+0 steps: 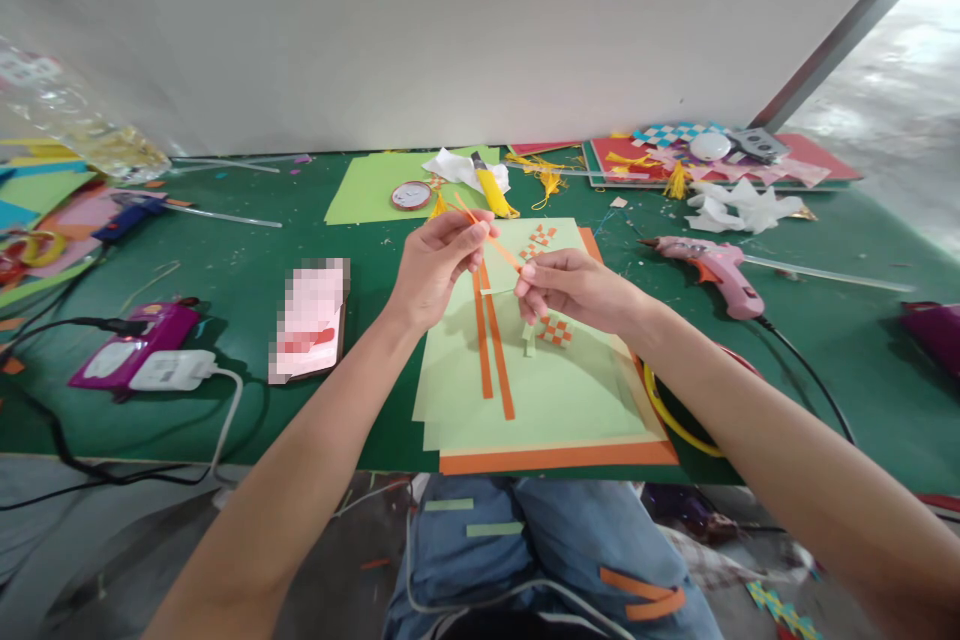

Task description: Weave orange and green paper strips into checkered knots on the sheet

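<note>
An orange paper strip (504,252) is stretched between my two hands above a stack of pale green paper (570,400). My left hand (442,255) pinches its upper part between thumb and fingers, and my right hand (555,282) grips its lower end. Below them, two longer orange strips (495,355) lie side by side on the stack. A small orange-and-green woven checkered piece (556,331) rests just under my right hand, and another checkered piece (538,240) sits farther back. Orange paper (555,457) shows along the bottom edge of the stack.
A pink glue gun (712,270) lies at right, its cord trailing forward. Left are a phone (311,320), a purple power strip (139,345) and a blue glue gun (131,217). Behind are a tape roll (411,195), a yellow cutter (495,188) and crumpled tissue (742,207).
</note>
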Demonstrator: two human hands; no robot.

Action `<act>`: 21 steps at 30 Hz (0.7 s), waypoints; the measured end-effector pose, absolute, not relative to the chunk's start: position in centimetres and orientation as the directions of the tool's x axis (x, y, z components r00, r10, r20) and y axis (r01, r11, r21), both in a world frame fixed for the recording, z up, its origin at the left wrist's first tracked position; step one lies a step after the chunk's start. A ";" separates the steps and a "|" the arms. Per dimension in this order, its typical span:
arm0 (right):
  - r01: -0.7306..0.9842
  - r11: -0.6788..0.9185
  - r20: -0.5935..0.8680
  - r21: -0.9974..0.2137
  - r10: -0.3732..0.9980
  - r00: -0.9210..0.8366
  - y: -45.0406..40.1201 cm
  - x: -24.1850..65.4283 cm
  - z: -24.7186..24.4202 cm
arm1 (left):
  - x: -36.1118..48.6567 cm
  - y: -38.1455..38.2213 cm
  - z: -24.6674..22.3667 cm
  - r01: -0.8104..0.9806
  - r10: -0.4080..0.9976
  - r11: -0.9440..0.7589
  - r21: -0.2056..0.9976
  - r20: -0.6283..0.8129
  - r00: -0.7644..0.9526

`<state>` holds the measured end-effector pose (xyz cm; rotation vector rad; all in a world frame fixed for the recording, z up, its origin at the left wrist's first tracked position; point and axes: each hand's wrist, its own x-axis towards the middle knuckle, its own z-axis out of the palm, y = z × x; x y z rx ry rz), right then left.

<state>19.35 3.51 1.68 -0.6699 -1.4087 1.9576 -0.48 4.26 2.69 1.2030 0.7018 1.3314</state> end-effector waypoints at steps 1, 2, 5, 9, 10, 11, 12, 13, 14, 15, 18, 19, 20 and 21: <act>-0.197 -0.229 -0.036 -0.953 0.735 -0.677 3.5 19.4 1.7 | -0.5 4.3 2.7 -0.343 0.954 -0.171 0.924 0.242 0.177; -0.198 -0.225 -0.032 -0.954 0.734 -0.679 3.6 19.4 1.7 | -0.5 4.3 2.6 -0.345 0.954 -0.171 0.923 0.242 0.177; -0.197 -0.215 -0.030 -0.957 0.744 -0.667 3.6 19.4 1.6 | -0.5 4.3 2.7 -0.348 0.955 -0.172 0.922 0.243 0.171; -0.175 -0.202 -0.039 -0.964 0.753 -0.657 3.6 19.3 1.6 | -0.5 4.3 2.8 -0.336 0.961 -0.164 0.927 0.227 0.158; -0.174 -0.193 -0.034 -0.966 0.757 -0.652 3.6 19.2 1.6 | -0.5 4.2 2.9 -0.333 0.962 -0.161 0.929 0.223 0.155; -0.175 -0.180 -0.025 -0.968 0.764 -0.645 3.6 19.2 1.6 | -0.5 4.2 2.9 -0.330 0.964 -0.159 0.930 0.219 0.153; -0.177 -0.166 -0.016 -0.970 0.770 -0.637 3.5 19.2 1.6 | -0.5 4.2 2.9 -0.328 0.965 -0.156 0.932 0.215 0.151; -0.178 -0.155 -0.008 -0.972 0.775 -0.632 3.5 19.2 1.6 | -0.5 4.2 2.9 -0.327 0.965 -0.154 0.932 0.212 0.151; -0.176 -0.148 -0.004 -0.973 0.777 -0.629 3.5 19.2 1.6 | -0.5 4.2 2.9 -0.326 0.966 -0.153 0.933 0.211 0.151; -0.171 -0.147 -0.006 -0.974 0.776 -0.630 3.4 19.2 1.7 | -0.5 4.2 2.9 -0.326 0.966 -0.153 0.933 0.212 0.152; -0.140 -0.160 -0.032 -0.977 0.763 -0.646 3.3 19.2 1.9 | -0.6 4.3 2.9 -0.326 0.965 -0.151 0.933 0.211 0.158; -0.126 -0.156 -0.039 -0.980 0.765 -0.643 3.3 19.2 2.0 | -0.6 4.3 2.9 -0.325 0.964 -0.152 0.933 0.213 0.161; -0.115 -0.143 -0.040 -0.983 0.777 -0.628 3.4 19.3 2.1 | -0.6 4.3 2.9 -0.321 0.962 -0.151 0.935 0.214 0.169; -0.108 -0.123 -0.034 -0.987 0.798 -0.602 3.4 19.3 2.2 | -0.7 4.3 2.8 -0.312 0.960 -0.146 0.939 0.211 0.186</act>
